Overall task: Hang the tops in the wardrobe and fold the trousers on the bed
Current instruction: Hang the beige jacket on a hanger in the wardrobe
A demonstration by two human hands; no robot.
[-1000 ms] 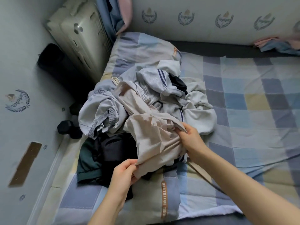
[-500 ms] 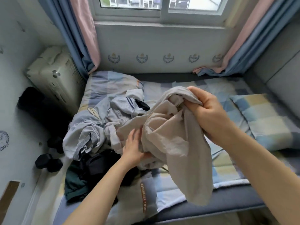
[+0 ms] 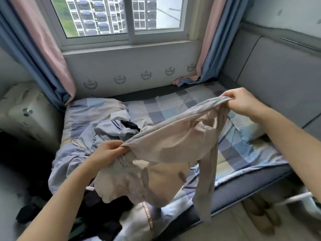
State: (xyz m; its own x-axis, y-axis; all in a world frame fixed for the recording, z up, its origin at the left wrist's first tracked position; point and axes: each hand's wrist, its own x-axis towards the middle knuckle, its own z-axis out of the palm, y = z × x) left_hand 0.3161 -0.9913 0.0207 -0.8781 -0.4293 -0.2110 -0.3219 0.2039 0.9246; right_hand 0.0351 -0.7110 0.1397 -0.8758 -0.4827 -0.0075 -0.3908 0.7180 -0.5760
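both hands held a beige garment [image 3: 173, 150] up above the bed [image 3: 243, 185], the left hand [image 3: 106, 153] pinching one end low over the clothes pile [image 3: 97, 136] near the bed's left edge, the right hand [image 3: 243, 101] clamped on the other end higher toward the right. the cloth sagged between them, one long strip dangling past the bed's front edge. it was probably spread like this to tell top from trousers; i could not tell which.

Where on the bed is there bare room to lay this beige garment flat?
Free: the checked bedspread between the clothes pile, the pillow and the window wall. Crowded: the bed's left half, under the pile, to its near edge.
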